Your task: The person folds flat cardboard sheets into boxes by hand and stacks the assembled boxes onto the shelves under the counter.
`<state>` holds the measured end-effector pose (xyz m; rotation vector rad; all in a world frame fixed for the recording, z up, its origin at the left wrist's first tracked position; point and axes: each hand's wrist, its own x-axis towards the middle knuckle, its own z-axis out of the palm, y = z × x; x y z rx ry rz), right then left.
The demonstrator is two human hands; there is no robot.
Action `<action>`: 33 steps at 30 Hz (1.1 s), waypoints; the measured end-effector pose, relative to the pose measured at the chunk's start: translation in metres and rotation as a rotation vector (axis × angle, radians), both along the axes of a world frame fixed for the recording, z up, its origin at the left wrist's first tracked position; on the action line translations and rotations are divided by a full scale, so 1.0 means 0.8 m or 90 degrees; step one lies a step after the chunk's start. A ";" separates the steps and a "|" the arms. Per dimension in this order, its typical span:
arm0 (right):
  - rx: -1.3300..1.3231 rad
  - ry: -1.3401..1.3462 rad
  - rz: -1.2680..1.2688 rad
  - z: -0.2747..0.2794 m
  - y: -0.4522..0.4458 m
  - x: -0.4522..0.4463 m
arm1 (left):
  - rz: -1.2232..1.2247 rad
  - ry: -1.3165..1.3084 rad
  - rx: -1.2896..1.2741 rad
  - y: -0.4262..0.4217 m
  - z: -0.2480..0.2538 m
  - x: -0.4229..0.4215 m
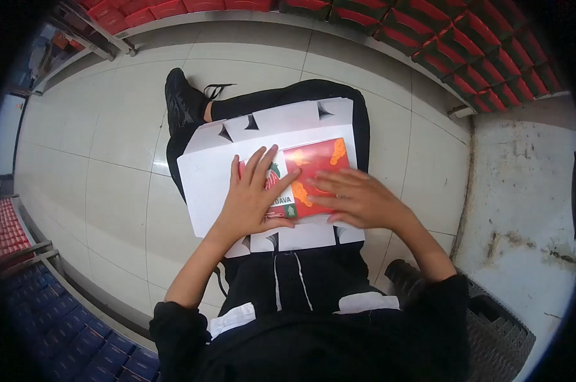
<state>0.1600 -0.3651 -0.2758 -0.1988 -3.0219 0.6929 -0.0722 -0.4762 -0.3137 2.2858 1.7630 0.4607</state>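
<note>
Across my lap lies an unfolded white cardboard box blank (204, 184), with notched flaps along its far and near edges. On its middle rests a red, orange and white printed panel (312, 156); whether it is a separate piece or part of the blank I cannot tell. My left hand (253, 194) is spread flat over the white left part of the print, partly hiding a strawberry-like picture and lettering. Over the red right part, my right hand (358, 198) has its fingers stretched out, slightly blurred, touching or just above the surface. Neither hand grips anything.
Red and dark boxes (428, 38) fill a shelf ahead and to the right. Dark blue boxes (65, 325) and red-and-white packs (11, 229) line the left. A stained white wall (523, 210) and a dark plastic crate (498, 337) stand at the right.
</note>
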 end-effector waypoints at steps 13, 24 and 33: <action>0.265 0.152 0.038 -0.013 0.001 0.017 | -0.033 0.039 -0.058 0.008 0.019 0.003; 0.346 0.231 0.076 -0.010 0.004 0.014 | -0.031 0.018 -0.070 0.008 0.023 0.004; 0.141 0.173 0.046 -0.024 0.005 0.035 | 0.049 0.027 -0.070 0.005 0.026 0.019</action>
